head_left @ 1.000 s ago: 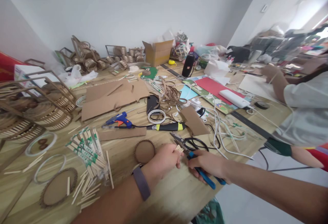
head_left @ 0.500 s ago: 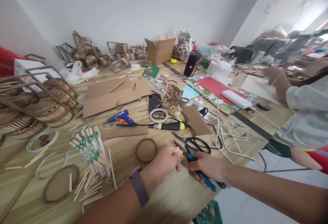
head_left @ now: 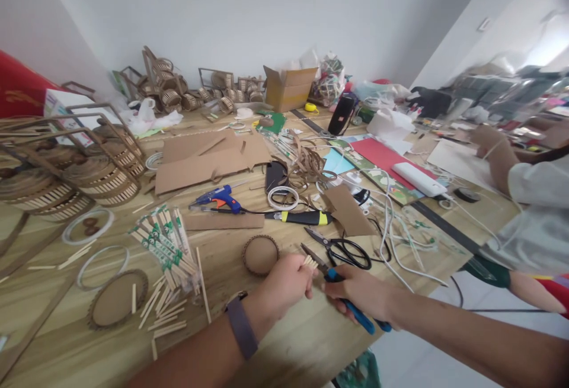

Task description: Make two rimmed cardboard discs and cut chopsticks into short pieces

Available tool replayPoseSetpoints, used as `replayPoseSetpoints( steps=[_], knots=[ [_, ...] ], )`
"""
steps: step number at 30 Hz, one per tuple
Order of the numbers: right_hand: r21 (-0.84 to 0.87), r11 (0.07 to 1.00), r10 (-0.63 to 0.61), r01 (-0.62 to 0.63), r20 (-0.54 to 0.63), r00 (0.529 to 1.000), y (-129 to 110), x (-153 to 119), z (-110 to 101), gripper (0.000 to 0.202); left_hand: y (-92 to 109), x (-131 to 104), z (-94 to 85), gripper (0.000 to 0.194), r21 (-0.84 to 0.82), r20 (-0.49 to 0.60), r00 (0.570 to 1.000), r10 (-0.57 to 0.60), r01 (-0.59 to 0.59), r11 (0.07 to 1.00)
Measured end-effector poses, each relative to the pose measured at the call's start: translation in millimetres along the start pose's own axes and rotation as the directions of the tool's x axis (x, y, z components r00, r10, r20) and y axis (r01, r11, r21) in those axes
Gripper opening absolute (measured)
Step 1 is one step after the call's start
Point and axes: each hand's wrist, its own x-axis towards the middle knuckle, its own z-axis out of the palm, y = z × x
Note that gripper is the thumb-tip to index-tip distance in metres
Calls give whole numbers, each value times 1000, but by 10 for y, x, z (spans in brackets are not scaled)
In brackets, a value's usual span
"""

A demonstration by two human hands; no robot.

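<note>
My left hand (head_left: 291, 280) is closed round several short wooden sticks (head_left: 310, 262), whose ends stick out at the fingertips. Just right of it, my right hand (head_left: 355, 293) grips blue-handled pliers (head_left: 365, 320), their dark jaws pointing up and left near the stick ends. A round cardboard disc (head_left: 261, 255) with a ridged rim lies beyond my left hand. Black-handled scissors (head_left: 349, 253) rest just past the pliers. At the left lie wrapped chopsticks (head_left: 162, 246), loose cut sticks (head_left: 169, 320) and a larger ridged disc (head_left: 118, 299).
A blue glue gun (head_left: 219, 198) and a yellow-black tool (head_left: 304, 217) lie mid-table. Woven baskets (head_left: 100, 178) stand at the left, cardboard sheets (head_left: 200, 166) behind. White cables (head_left: 391, 240) run across the right side, where another person's arm (head_left: 498, 154) shows.
The view has turned slightly left, so the table's objects appear farther right. Both hands keep nearly the same pose, still holding the sticks and pliers.
</note>
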Motion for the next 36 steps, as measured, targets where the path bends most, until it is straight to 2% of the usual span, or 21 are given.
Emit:
replayPoseSetpoints(
  steps=[5,11,17,23,28,32,34,36],
  knots=[
    [7,997,-73,73,15,997,-88,17,-22,31,-8,-56,-49,28,24,-41,998,39,-38,999],
    [-13,969,-248,248,-28,968,-297,74,1,41,-43,-201,-243,21,69,-108,992,60,-52,996],
    [-214,868,-459,449,2,888,-518,139,378,45,-90,-568,-443,34,129,-223,972,77,-48,990],
    [-212,821,-533,530,50,845,-662,275,730,45,-176,-841,-584,31,156,-366,929,54,4,988],
    [-206,787,-573,581,104,813,-806,346,924,37,-331,-1063,-715,31,304,-492,866,91,73,950],
    [-197,803,-554,562,100,827,-903,403,1021,31,-526,-1263,-914,29,437,-658,734,168,191,879],
    [-227,792,-559,567,102,823,-942,418,1054,29,-610,-1335,-1033,30,468,-704,690,166,276,839],
    [-262,768,-578,585,111,809,-972,424,1079,26,-669,-1379,-1134,31,501,-728,667,160,359,787]
  ],
)
